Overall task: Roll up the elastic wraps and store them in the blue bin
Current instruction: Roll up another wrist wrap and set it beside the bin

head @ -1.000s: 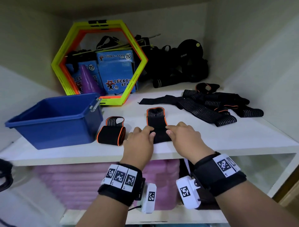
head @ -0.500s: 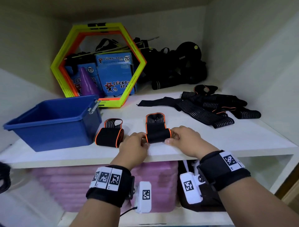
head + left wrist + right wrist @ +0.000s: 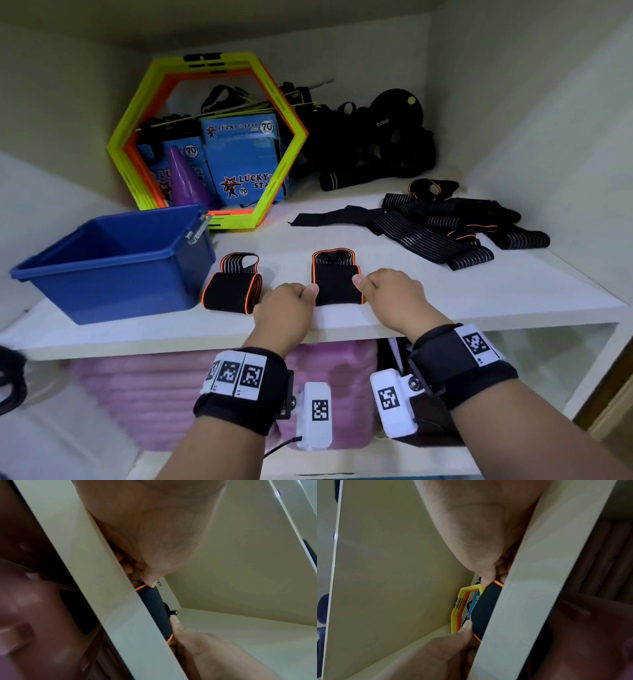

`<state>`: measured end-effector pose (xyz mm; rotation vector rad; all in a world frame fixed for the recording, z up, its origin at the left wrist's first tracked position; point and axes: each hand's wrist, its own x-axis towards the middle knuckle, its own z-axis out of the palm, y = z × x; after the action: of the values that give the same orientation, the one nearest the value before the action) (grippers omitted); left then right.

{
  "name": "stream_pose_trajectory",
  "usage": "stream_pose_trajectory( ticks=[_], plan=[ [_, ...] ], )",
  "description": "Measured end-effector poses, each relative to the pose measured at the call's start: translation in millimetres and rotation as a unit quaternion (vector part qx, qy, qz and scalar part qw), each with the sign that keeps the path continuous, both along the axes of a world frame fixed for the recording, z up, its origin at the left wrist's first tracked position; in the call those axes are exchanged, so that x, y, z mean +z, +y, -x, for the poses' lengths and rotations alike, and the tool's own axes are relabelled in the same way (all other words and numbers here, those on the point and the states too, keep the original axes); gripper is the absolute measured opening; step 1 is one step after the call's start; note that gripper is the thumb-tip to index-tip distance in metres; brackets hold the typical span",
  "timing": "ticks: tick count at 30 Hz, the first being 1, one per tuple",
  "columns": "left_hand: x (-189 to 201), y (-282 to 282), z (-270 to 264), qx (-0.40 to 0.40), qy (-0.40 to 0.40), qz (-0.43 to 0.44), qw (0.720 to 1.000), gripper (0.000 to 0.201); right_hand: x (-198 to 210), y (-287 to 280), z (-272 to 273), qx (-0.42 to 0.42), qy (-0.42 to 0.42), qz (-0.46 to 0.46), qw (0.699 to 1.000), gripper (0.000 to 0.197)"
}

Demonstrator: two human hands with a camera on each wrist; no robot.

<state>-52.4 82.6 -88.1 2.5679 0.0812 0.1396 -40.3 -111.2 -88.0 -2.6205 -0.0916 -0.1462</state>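
Elastic wraps lay at three stages along the shelf [image 3: 445, 301]. One wrap [image 3: 337, 282], black with orange trim, sat near the front lip, partly rolled, its loop end lying flat toward the back. The left hand [image 3: 286, 305] pinched its left end and the right hand [image 3: 392, 291] its right end, thumbs on top; the fingers underneath seemed curled round the roll, though the wrist views were too cramped to be sure. A finished roll [image 3: 233, 291] rested just beside the blue bin [image 3: 113, 270], not yet inside. By my reckoning the job was barely begun: nothing visible was stored in the bin, and a tangled pile of loose wraps [image 3: 455, 222] waited at the right. The roll sat close to the shelf's front edge, so it could slip off. Open shelf lay ahead of it for rolling, and the way left to the bin passed the finished roll
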Motion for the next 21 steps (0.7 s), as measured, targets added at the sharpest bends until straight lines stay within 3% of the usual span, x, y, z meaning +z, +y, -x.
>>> stream_pose_trajectory(
  ticks=[4,7,11,14,21],
  plan=[
    [2,-5,1,0.021,-0.002,0.005,1.000,0.046,2,1,0,-0.021,0.014,-0.032,0.999,0.055],
    [1,-9,6,0.046,-0.041,0.038,0.997,0.047,4,4,2,-0.038,0.002,-0.042,0.998,0.038],
    [-1,-9,15,0.036,-0.168,0.070,0.983,0.011,8,8,2,-0.037,-0.015,-0.103,0.994,0.027],
    [-5,-5,21,-0.019,-0.221,0.050,0.974,0.035,9,7,-2,-0.031,-0.009,-0.129,0.991,0.023],
    [-16,24,41,-0.028,-0.258,0.012,0.966,0.023,10,39,1,0.008,-0.021,-0.135,0.991,0.023]
  ],
)
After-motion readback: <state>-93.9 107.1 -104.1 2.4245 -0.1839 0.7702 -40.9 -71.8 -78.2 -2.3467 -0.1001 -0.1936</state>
